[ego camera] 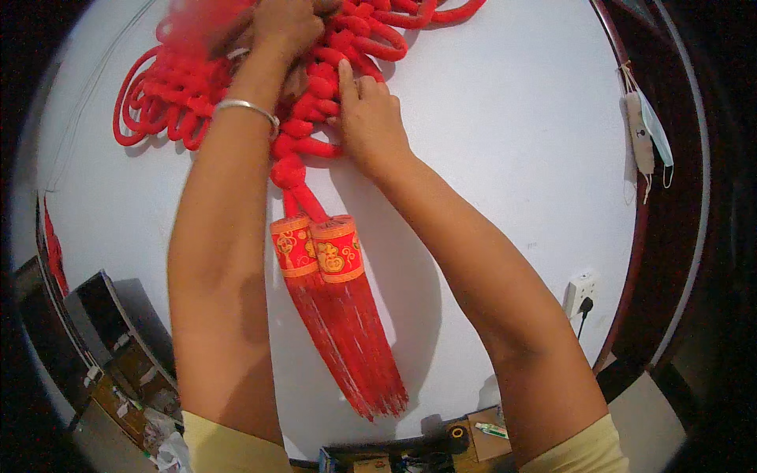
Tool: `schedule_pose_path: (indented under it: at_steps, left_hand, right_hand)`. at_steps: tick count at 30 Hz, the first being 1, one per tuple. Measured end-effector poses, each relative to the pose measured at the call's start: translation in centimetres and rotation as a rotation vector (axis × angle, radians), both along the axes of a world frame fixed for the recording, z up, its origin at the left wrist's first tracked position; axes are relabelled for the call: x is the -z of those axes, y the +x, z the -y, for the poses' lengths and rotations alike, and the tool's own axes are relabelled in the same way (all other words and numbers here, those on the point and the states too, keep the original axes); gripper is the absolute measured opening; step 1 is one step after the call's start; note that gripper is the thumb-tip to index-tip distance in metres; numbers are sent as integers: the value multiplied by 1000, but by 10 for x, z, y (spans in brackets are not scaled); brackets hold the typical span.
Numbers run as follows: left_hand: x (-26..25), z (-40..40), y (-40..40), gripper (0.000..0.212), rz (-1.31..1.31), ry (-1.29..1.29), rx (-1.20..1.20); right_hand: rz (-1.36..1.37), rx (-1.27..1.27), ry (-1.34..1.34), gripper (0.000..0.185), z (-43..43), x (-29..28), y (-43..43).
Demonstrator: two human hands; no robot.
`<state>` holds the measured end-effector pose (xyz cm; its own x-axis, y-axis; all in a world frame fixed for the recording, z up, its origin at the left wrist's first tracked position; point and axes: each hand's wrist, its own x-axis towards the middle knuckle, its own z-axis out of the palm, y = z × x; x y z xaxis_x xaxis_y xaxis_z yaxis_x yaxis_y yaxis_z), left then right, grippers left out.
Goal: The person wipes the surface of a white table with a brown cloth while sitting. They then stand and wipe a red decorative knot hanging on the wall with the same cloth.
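A large red Chinese knot hanging (183,88), made of thick plush cord, lies against the white wall. Two red tassels (349,337) with gold-patterned caps dangle from its lower end. Up at the top edge my left hand (290,23), with a silver bangle on its wrist, is over the knot's middle; its fingertips are partly hidden, and whether it grips the cord cannot be told. My right hand (369,112) rests on the knot's right lower edge, index finger extended along the loops, the other fingers bent at the cord.
A white wall socket (582,292) with a black plug (586,304) is at the right. Face masks (650,130) hang by the dark door frame. Below stands a cluttered desk with a tape roll (457,433); dark shelving (112,319) is at the lower left.
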<state>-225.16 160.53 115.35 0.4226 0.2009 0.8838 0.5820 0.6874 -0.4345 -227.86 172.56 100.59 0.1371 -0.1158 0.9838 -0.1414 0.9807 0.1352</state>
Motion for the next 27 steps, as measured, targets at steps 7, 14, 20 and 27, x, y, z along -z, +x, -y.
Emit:
schedule_pose_path:
  at_steps: [7,14,20,27]
  left_hand:
    - [45,-8,-11,60,-91,-323,-7]
    - [35,-43,28,47,-251,-168,84]
    - [1,-78,72,29,724,-281,430]
    - [22,-129,16,15,170,-315,66]
  right_hand:
    - [176,-300,-149,57,5,1,8]
    - [-85,-231,-34,44,-2,0,2]
    - [155,-801,-395,51,15,-3,5]
    - [190,-660,-266,53,5,-1,12]
